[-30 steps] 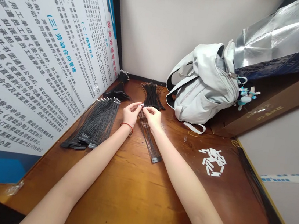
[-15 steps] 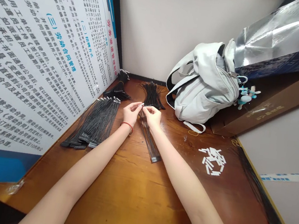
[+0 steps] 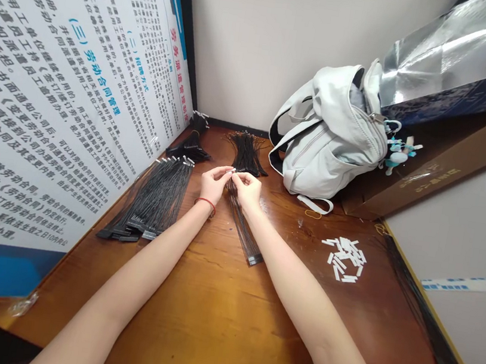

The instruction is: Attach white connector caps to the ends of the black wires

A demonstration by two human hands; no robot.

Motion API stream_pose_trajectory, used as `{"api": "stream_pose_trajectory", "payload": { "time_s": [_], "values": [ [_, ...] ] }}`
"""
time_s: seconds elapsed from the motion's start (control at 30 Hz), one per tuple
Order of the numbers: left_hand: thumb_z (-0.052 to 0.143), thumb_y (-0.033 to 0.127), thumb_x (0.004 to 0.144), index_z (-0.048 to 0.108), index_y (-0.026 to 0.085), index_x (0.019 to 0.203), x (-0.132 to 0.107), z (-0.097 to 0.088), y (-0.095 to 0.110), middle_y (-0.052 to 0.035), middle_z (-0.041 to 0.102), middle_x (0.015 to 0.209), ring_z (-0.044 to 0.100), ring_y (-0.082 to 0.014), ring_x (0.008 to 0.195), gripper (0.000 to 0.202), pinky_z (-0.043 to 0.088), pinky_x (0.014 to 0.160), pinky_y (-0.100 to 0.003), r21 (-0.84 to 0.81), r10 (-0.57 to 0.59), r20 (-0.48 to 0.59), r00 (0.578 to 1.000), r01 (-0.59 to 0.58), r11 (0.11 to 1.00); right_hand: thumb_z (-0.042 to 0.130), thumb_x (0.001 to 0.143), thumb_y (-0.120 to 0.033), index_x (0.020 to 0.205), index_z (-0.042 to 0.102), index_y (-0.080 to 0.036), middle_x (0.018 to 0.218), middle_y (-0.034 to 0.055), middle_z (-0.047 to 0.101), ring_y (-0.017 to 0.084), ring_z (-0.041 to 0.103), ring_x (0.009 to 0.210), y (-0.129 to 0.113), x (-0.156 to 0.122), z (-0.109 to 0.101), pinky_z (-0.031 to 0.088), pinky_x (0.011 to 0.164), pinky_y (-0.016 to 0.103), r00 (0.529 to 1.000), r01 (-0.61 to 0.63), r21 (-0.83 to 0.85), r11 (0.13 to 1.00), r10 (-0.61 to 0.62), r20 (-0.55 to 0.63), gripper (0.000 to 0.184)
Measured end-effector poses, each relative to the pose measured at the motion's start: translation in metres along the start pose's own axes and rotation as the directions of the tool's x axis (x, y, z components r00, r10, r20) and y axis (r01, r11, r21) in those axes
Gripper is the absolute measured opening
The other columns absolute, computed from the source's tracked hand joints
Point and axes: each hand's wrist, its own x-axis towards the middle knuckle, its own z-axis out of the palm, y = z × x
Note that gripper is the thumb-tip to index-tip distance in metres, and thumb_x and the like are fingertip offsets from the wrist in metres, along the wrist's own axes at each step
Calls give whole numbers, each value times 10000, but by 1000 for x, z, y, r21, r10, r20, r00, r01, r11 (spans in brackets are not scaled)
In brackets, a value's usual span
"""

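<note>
So both hands are meeting over the middle of the brown wooden table [image 3: 188,313], fingertips almost touching. The left hand [image 3: 214,183] is pinching a tiny white connector [image 3: 232,171] between thumb and finger, and the right hand [image 3: 246,191] is pinching the top of a set of thin dark wires [image 3: 242,228] right next to it; too small to tell exactly how the two bits are meeting. Those wires are running down toward the person, partly under the right forearm, and ending in a flat dark plug [image 3: 254,259] lying on the wood. Off to the left, a big fan of black cables [image 3: 154,197] is lying with white tips pointing away, and a tied black bundle [image 3: 191,146] is sitting behind it. Another black bundle [image 3: 247,153] is lying just beyond the hands. Over on the right, loose white pieces [image 3: 345,258] are sitting in a little heap, and a pale backpack [image 3: 330,137] is slumping farther back.
</note>
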Motion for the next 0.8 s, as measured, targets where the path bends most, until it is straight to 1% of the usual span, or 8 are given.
{"api": "stream_pose_trajectory", "payload": {
  "time_s": [0.13,0.23,0.3,0.43,0.5,0.6,0.67,0.8],
  "values": [
    [659,155,622,669,131,769,0,0,0,-73,693,826,649,-158,790,149,510,816,-311,-9,14,-5,1000,-14,1000,592,720,-281,753,646,-143,762,37,682,147,626,719,-5,0,0,486,712,243,1000,-4,-16,1000,4,23,152],
    [661,154,617,659,133,759,1,-1,-2,-70,690,813,649,-154,780,144,514,801,-299,-14,19,-51,999,-19,1000,586,724,-231,749,659,-150,771,35,686,148,628,726,-20,-5,-7,479,717,245,997,-19,-164,986,31,69,112],
    [660,167,627,648,129,765,2,-1,-3,-69,684,795,649,-150,754,144,519,778,-294,-31,7,-97,995,-10,999,586,715,-184,709,663,-157,738,26,682,145,619,691,-33,-16,-16,468,700,242,993,-7,-352,936,49,111,81],
    [655,206,656,622,124,795,3,0,-4,-62,666,790,644,-133,692,164,530,718,-279,-81,-15,-156,988,3,997,569,710,-104,683,664,-166,625,-2,627,114,549,570,-54,-58,-47,424,608,215,949,162,-587,793,38,314,117],
    [654,219,663,610,127,788,3,1,-4,-53,656,782,638,-125,664,162,535,680,-263,-83,-12,-165,986,-2,997,564,721,-87,719,677,-178,633,-7,605,107,528,565,-59,-84,-64,414,604,214,903,242,-604,760,53,427,145],
    [642,226,676,589,133,778,1,2,-1,-38,634,753,625,-115,613,147,528,593,-232,-71,-10,-164,986,-2,997,556,762,-101,905,689,-178,735,24,597,115,531,611,-60,-114,-83,420,613,225,883,269,-594,758,53,467,210],
    [624,227,689,568,139,780,1,2,0,-27,618,738,611,-107,572,138,509,536,-214,-65,-16,-170,985,5,998,526,804,-121,982,677,-179,779,40,594,127,543,661,-60,-125,-90,428,642,238,879,273,-569,776,40,476,240],
    [570,189,703,527,151,796,1,1,3,-2,582,715,559,-83,473,109,450,443,-191,-43,-39,-220,975,30,999,498,815,-106,978,670,-196,802,39,603,136,556,714,-59,-128,-96,432,668,249,889,257,-542,800,25,458,254]
  ]
}}
